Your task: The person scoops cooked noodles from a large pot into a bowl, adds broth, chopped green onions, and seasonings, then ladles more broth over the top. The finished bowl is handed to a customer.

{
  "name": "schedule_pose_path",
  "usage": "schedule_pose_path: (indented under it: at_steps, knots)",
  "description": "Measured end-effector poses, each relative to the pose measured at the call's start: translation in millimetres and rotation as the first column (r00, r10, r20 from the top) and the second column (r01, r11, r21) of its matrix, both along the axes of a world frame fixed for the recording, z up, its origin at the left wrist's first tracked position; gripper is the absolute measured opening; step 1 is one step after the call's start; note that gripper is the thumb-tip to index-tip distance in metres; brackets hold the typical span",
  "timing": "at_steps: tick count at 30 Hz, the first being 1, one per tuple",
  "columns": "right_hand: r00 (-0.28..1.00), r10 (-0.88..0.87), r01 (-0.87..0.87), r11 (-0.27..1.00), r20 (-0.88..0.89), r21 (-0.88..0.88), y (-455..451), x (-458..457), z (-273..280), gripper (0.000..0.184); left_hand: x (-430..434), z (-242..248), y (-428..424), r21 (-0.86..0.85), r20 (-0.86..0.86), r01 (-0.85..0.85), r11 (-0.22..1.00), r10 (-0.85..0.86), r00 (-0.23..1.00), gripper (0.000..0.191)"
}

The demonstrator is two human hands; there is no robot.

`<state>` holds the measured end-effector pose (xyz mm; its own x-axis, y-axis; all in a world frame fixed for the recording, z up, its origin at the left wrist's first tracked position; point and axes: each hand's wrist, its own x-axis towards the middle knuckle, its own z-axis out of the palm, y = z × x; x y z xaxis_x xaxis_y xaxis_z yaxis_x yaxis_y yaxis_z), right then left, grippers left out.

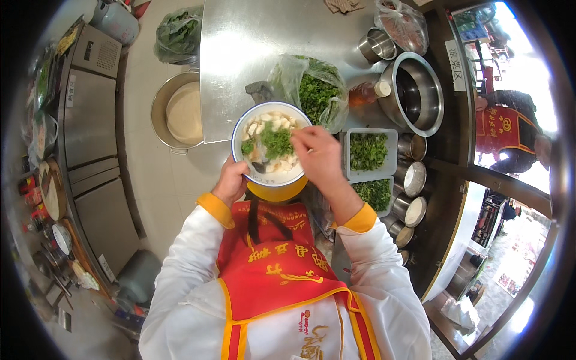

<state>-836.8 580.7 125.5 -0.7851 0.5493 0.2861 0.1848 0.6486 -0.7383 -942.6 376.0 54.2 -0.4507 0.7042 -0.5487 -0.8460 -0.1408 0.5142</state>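
Observation:
My left hand grips the near left rim of a white enamel bowl with a blue edge. Inside the bowl are pale cubes that look like tofu, some liquid, and a heap of chopped green herbs. Over the bowl's right side, the pinched fingers of my right hand meet the edge of that heap; what lies between the fingertips is mostly hidden. A clear plastic bag of chopped greens rests just beyond the bowl. Something yellow and round shows beneath the bowl.
On the steel table stand white tubs of greens, a bottle of reddish liquid, and a wide steel basin. Several small metal pots line the right. A large pot stands left. Another person is beyond the opening.

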Motion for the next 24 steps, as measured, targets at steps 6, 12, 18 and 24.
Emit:
schedule_pose_path:
  at_steps: [6,12,18,24]
  knots:
    - [0.965,-0.172,0.126,0.967,0.199,0.224,76,-29,19,0.027,-4,-14,-3,-0.019,-0.005,0.062,0.998,-0.063,0.998,0.067]
    - [0.993,-0.035,-0.014,0.917,0.116,0.399,-7,54,1,0.016,6,-18,0,0.048,-0.15,0.141,0.989,-0.133,0.98,0.068]
    - [0.932,-0.36,0.361,0.895,-0.053,0.264,-14,183,8,0.021,56,-20,33,-0.024,0.058,0.383,0.923,-0.382,0.922,0.08]
    - [0.35,-0.739,0.682,0.622,0.575,0.385,56,304,-30,0.049,109,-28,58,-0.067,0.081,0.502,0.862,-0.497,0.864,0.074]
